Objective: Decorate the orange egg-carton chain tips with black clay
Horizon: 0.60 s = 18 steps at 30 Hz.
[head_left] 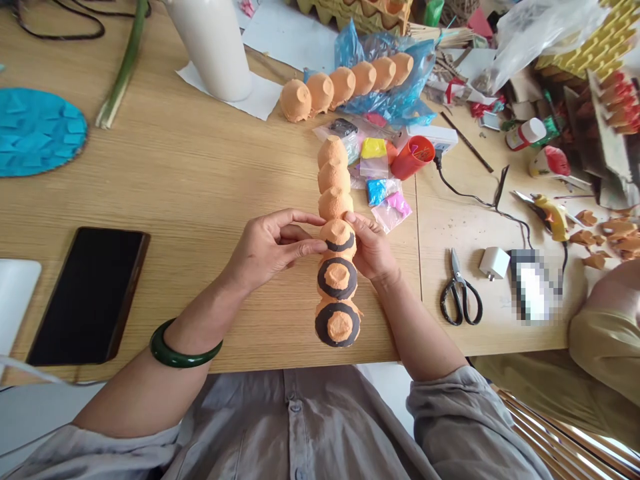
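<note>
An orange strip of egg-carton cups (334, 179) runs away from me, held near its middle by both hands. The two cups nearest me carry full black rings round their tips. On the cup above them, a black band (342, 244) covers only the near side. My left hand (267, 250) pinches that cup from the left, its thumb at the end of the black band and its index finger higher up. From the right, my right hand (373, 248) grips the strip with its thumb on top; its other fingers are largely hidden.
Behind lies a second orange cup strip (343, 85) by a blue plastic bag (395, 100). Bagged coloured clay (377, 192) and a red cup (414, 157) sit beyond my right hand. Scissors (459, 293) and a glue gun (549, 215) are right; a phone (90, 293) is left.
</note>
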Each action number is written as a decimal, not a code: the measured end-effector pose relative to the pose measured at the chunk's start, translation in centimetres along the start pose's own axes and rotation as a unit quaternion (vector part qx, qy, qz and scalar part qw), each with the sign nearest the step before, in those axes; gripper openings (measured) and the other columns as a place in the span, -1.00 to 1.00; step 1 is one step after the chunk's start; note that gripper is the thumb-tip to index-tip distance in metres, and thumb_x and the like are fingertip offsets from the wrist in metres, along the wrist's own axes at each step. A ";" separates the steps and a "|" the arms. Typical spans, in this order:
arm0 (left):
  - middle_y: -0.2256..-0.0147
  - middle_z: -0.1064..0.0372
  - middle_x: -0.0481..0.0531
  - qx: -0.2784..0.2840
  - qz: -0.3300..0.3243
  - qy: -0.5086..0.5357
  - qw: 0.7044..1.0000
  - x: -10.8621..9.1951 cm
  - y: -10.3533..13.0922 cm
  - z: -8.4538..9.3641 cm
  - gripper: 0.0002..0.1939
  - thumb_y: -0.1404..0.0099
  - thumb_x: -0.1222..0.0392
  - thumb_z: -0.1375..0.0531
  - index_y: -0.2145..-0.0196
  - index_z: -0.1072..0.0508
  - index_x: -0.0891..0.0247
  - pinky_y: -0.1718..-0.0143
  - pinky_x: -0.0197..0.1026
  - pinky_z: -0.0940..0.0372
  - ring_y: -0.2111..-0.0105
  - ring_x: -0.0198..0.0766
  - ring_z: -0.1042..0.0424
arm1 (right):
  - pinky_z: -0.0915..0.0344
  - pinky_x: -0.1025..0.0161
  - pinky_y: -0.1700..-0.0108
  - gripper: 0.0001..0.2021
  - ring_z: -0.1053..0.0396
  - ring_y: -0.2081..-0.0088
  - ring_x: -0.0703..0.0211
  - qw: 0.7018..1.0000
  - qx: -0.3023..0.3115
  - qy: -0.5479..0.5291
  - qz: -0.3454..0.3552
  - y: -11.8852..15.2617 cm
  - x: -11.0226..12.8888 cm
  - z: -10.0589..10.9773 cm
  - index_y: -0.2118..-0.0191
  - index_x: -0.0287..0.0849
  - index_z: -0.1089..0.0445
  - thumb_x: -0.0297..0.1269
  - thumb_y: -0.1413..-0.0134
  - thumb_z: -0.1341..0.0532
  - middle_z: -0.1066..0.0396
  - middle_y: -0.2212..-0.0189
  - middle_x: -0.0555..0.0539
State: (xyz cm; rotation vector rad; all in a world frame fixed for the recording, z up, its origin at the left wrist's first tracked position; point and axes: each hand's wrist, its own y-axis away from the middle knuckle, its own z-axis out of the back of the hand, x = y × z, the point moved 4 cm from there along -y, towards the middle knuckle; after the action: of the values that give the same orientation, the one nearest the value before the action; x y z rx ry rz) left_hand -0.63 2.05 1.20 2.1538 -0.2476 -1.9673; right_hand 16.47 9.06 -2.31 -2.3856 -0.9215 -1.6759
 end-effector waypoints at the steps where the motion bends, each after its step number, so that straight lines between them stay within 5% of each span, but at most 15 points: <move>1: 0.47 -0.62 0.00 -0.001 0.003 0.005 1.000 0.1 0.0 0.0 -0.46 -0.10 -0.21 -0.64 0.10 -0.66 0.10 0.62 -0.21 0.02 0.66 -0.40 -0.14 | -0.54 0.21 0.34 -0.45 -0.45 0.48 0.22 1.000 -0.006 -0.004 0.001 -0.1 -0.1 0.1 0.39 -0.06 -0.53 0.33 0.02 -0.61 -0.54 0.49 0.07; 7: 0.32 -0.68 0.00 0.020 0.012 0.063 0.998 0.5 -0.2 -0.4 -0.33 -0.02 -0.09 -0.68 0.04 -0.51 0.11 0.62 -0.24 -0.09 0.60 -0.34 -0.36 | -0.58 0.21 0.29 -0.43 -0.53 0.41 0.19 0.999 -0.031 0.013 0.000 -0.1 -0.5 0.4 0.35 -0.07 -0.56 0.38 0.02 -0.58 -0.62 0.43 0.03; 18: 0.54 -0.50 -0.16 0.075 -0.007 0.118 0.990 1.1 0.0 -1.5 -0.34 -0.05 -0.11 -0.68 -0.03 -0.65 0.14 0.64 -0.28 -0.16 0.65 -0.36 -0.31 | -0.56 0.25 0.37 -0.43 -0.47 0.48 0.24 1.000 0.018 -0.012 -0.011 0.5 -0.3 -0.6 0.38 -0.09 -0.59 0.33 0.12 -0.65 -0.60 0.46 0.04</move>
State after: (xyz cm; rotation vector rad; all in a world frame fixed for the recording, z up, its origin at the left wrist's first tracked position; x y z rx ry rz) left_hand 0.98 1.80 0.24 2.4631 -0.3498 -1.7271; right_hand 16.15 8.31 -2.25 -2.3876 -0.9755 -1.6267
